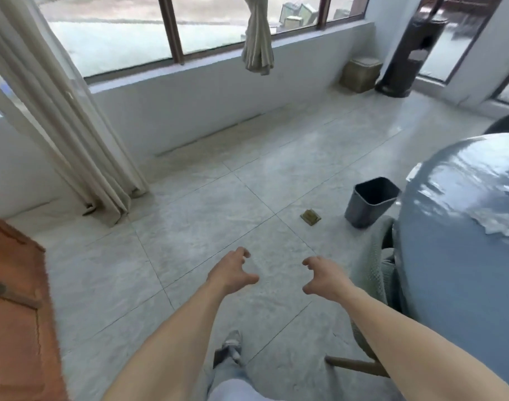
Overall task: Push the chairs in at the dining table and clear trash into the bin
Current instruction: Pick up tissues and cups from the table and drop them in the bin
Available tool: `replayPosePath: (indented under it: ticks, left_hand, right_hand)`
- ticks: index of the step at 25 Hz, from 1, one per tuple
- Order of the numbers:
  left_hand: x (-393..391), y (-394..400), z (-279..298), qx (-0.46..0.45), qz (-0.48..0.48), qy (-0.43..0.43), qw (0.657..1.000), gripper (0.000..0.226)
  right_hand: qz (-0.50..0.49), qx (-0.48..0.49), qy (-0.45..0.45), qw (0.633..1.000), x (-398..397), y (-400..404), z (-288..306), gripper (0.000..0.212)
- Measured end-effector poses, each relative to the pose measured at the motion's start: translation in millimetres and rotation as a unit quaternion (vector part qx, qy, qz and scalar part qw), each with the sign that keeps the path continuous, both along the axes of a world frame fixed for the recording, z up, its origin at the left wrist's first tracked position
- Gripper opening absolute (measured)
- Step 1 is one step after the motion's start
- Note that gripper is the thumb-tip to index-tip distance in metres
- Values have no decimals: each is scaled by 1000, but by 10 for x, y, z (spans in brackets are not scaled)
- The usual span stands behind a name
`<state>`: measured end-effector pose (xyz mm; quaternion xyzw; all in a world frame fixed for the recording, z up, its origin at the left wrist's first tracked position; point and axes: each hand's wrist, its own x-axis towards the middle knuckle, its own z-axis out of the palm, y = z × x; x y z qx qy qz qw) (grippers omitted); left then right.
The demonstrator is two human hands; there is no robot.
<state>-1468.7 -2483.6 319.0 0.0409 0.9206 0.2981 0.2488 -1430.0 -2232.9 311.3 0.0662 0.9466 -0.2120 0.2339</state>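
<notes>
A round dining table (461, 256) under a glossy blue-grey cover fills the right side. A chair (374, 267) with a pale green woven back is tucked against its left edge, one wooden leg showing lower down. A dark grey bin (370, 202) stands on the floor by the table, and nothing shows inside it. A small olive-brown piece of trash (310, 217) lies on the tiles left of the bin. My left hand (231, 272) and my right hand (322, 276) hover over the floor with loosely curled fingers, holding nothing, short of the trash.
Cream curtains (59, 120) hang at the left by the low window wall. An orange-brown wooden cabinet (19, 308) stands at the left edge. A woven basket (361, 73) and a dark stand (406, 53) sit in the far right corner. My foot (230, 347) is on the tiled floor.
</notes>
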Motion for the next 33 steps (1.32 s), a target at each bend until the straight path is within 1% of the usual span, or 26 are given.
replayPosePath:
  ticks: [4,7,10,13,15,17,20,24,26,27,29,31,33]
  left_hand:
    - [-994,207,8,17,-98,-11,995,63]
    - [-1447,478,82,27,-180,-9,983,65]
    - [-1732,856,197,85,-218,-20,972,63]
    - [-1877,1280,317,167,-215,-82,959,60]
    - [-1952,1552,343,199,-235,-135,942,59]
    - [-1985,1793,350,208,-264,-169,927,59]
    - [-2058,2177,311,196,-297,-194,914,59]
    - [-2354,2729,328,153,-348,-172,909,64]
    - [-2518,3017,405,141,-354,-165,909,66]
    - [-2585,3170,439,134,-359,-166,908,66]
    - [-2714,3525,488,115,-371,-173,905,67]
    - [-2788,3852,519,108,-385,-181,898,59]
    - [-2816,4151,563,115,-388,-197,893,50]
  right_hand:
    - [-141,-20,3,990,-338,84,123,82]
    - [-233,5,23,972,-439,159,178,83]
    - [-285,33,38,957,-499,259,296,75]
    - [-338,47,41,939,-549,379,375,70]
    - [-373,45,39,926,-600,456,382,66]
    - [-394,38,29,918,-677,535,348,64]
    - [-414,-8,37,909,-869,749,280,69]
    - [-421,-42,56,904,-1281,1207,236,76]
    - [-421,-49,62,904,-1498,1474,272,77]
    - [-422,-52,61,903,-1586,1611,295,74]
    - [-424,-75,73,899,-1725,1900,357,58]
    - [-431,-92,97,892,-1808,2157,410,44]
    - [-447,-102,110,882,-1833,2408,430,40]
